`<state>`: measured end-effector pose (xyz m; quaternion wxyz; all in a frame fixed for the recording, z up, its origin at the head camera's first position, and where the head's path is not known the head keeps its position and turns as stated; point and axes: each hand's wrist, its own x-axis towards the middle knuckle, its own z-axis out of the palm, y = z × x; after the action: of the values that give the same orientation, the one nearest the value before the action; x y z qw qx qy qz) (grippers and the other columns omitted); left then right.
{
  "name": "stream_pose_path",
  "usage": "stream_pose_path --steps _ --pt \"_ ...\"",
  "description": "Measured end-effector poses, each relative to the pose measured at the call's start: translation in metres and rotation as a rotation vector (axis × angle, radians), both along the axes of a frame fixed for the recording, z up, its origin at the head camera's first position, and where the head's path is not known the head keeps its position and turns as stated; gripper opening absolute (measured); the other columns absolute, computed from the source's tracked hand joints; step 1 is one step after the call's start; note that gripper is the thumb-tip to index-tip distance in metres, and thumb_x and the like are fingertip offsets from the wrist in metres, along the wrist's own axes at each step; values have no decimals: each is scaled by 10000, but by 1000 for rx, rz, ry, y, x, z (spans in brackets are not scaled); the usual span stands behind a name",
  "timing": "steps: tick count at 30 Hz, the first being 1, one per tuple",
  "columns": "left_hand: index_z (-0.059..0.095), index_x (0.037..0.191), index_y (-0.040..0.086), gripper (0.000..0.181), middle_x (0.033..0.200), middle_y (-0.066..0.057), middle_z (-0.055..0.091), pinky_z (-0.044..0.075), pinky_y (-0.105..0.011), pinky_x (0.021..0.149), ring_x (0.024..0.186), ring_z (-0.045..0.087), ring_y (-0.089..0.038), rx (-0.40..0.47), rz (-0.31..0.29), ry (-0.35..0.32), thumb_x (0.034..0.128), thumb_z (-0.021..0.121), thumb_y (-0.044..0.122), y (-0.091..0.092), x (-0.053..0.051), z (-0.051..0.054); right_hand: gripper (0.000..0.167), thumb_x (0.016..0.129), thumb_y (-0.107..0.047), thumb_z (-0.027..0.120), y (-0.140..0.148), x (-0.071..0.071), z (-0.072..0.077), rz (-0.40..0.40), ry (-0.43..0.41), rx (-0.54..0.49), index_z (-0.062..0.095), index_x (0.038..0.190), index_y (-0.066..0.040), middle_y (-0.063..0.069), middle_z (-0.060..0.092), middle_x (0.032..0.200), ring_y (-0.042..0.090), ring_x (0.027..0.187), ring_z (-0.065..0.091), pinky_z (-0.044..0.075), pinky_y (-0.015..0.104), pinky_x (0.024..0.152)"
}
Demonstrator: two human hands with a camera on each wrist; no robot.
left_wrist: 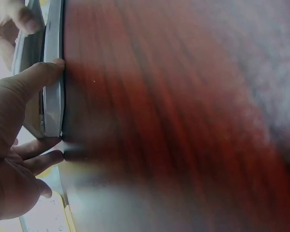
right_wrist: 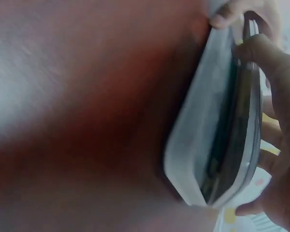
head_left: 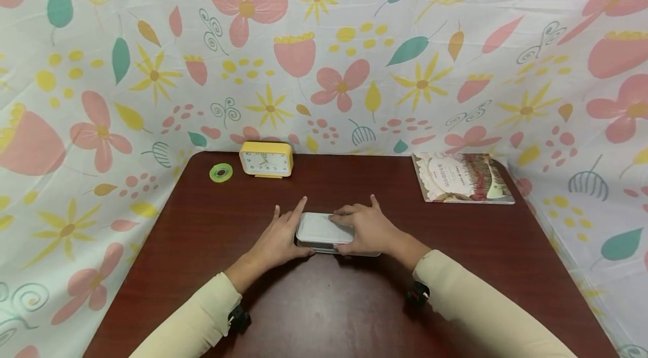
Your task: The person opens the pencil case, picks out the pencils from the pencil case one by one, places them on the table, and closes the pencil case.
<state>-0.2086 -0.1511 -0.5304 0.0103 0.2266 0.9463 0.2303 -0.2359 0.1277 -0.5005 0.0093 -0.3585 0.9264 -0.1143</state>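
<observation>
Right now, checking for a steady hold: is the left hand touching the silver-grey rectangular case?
Touching. The left wrist view shows it: the left hand has its thumb laid across the side of the silver-grey case.

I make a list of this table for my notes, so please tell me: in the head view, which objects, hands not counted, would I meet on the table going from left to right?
Round green item → yellow clock → silver case → booklet.
</observation>
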Motion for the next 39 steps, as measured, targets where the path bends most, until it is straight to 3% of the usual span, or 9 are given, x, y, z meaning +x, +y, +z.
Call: stream_pose_path --steps 6,11,17,21,26,29,32,35,39 --pt "-2 1799 138 1437 1536 -213 661 165 -683 1366 1444 650 -355 9 33 -34 821 1000 461 3 -2 3 756 943 -566 803 11 -17 16 -37 -228 -121 636 1587 -207 21 737 1489 310 1389 697 193 984 1120" --pt "-105 1785 134 1552 1512 -179 702 170 -635 1383 1409 688 -333 21 101 -61 777 1023 485 4 0 2 823 961 -570 789 18 -24 25 -92 -246 -214 539 1662 -218 74 752 1463 364 1422 667 175 965 1153" --pt "-117 1767 49 1577 1500 -112 725 176 -631 1384 1395 703 -293 68 118 -66 766 1041 427 4 3 0 885 910 -515 876 25 -25 29 -242 -86 -326 525 1669 -224 75 731 1376 340 1285 694 298 873 1185" --pt "-139 1765 64 1580 1512 -107 717 172 -633 1384 1389 706 -298 84 118 -68 770 1045 387 5 5 1 880 887 -444 931 33 -25 24 -303 50 -403 556 1637 -178 110 684 1318 329 1215 666 450 754 1085" --pt "-175 1769 143 1591 1531 -83 707 186 -626 1383 1397 701 -298 91 120 -60 775 1045 370 7 7 1 536 879 -295 967 42 -21 16 -345 172 -533 725 1324 -119 107 657 1215 323 1093 651 498 604 948" --pt "-210 1765 231 1602 1527 -77 711 196 -641 1377 1409 693 -288 87 115 -49 777 1043 373 7 8 1 305 882 -208 962 45 -18 11 -356 227 -567 748 1078 -114 80 627 1120 292 989 582 440 514 861" --pt "-229 1757 280 1611 1517 -79 717 214 -667 1364 1408 693 -281 78 105 -36 775 1044 375 6 9 1 188 880 -156 956 47 -17 5 -355 291 -562 799 975 -114 73 593 1060 270 922 500 370 466 807" --pt "-176 1773 297 1579 1521 -105 711 236 -681 1352 1409 692 -290 62 95 -14 774 1043 385 7 8 1 135 890 -122 942 49 -17 0 -349 349 -544 861 996 -100 87 572 1040 277 900 479 360 451 780" --pt "-39 1799 319 1485 1549 -162 678 266 -707 1331 1436 669 -315 26 84 1 780 1037 409 7 7 3 210 927 -46 879 51 -15 -3 -340 389 -517 869 1137 -52 116 577 1044 291 919 524 459 435 759"
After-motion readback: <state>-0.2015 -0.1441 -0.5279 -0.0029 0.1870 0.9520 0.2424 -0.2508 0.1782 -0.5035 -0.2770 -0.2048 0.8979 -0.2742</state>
